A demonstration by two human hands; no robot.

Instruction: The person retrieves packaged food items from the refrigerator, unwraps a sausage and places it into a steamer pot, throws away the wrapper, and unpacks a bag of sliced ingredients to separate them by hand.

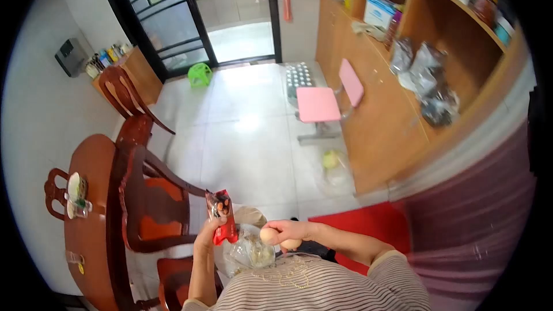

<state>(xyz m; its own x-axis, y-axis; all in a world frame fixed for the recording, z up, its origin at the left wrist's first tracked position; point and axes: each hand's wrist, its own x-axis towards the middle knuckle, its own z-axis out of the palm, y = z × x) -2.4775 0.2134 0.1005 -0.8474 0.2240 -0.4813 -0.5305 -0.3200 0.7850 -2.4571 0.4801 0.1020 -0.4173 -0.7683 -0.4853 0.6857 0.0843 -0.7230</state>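
Note:
My left hand point(208, 231) is closed around a red food packet point(223, 214) with a picture of brown food on its front, held upright before my body. In my right hand point(292, 230) are two pale, rounded things that look like eggs. One egg point(268, 235) sticks out at the fingertips, and the other egg point(291, 244) shows below the palm. Between and below my hands is a clear plastic bag point(253, 249) with something pale inside; what supports it is hidden. A brown paper-like thing point(251, 216) lies just behind the bag.
A wooden table point(95, 196) and carved chairs point(155, 207) stand left. Ahead are a pink chair point(318, 105), an egg tray-like crate point(299, 78) and a green stool point(200, 74). Right are a wooden cabinet point(380, 109), a bag on the floor point(334, 173) and a red mat point(368, 227).

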